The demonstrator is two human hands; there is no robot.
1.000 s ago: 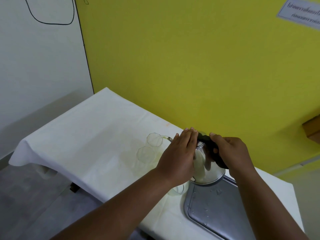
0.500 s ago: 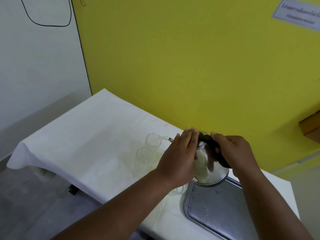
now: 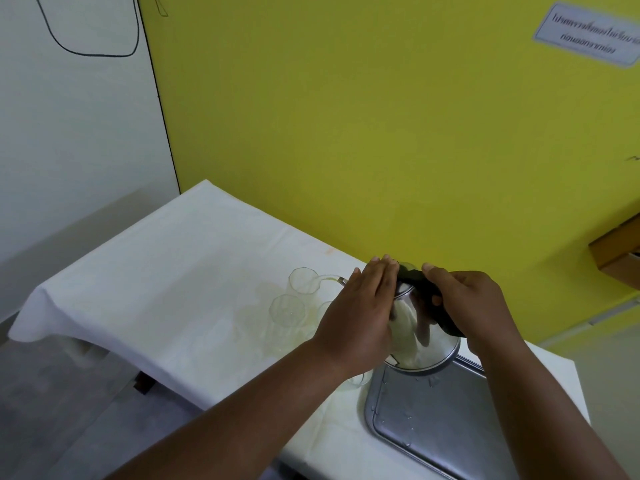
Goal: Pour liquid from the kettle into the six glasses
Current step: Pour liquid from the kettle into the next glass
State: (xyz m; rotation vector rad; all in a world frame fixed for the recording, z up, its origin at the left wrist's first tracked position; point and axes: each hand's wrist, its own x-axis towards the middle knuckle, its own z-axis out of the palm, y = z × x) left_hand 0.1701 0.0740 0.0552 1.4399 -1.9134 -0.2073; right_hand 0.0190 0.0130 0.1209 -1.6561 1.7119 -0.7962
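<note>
A shiny steel kettle with a black handle is tilted to the left over the white table. My right hand grips the handle. My left hand lies flat against the kettle's lid and left side. A thin stream of pale liquid leaves the spout and falls into the far clear glass. A second clear glass stands just in front of it. Part of another glass shows under my left wrist. Other glasses are hidden behind my left hand.
A steel tray with water drops lies on the table's near right, below the kettle. The white cloth covers the table and bears faint pale stains near the glasses. A yellow wall stands close behind. A wooden shelf corner juts in at right.
Both hands and the tilted kettle hold nearly the same pose. The stream keeps running into the far glass. The view has shifted slightly.
</note>
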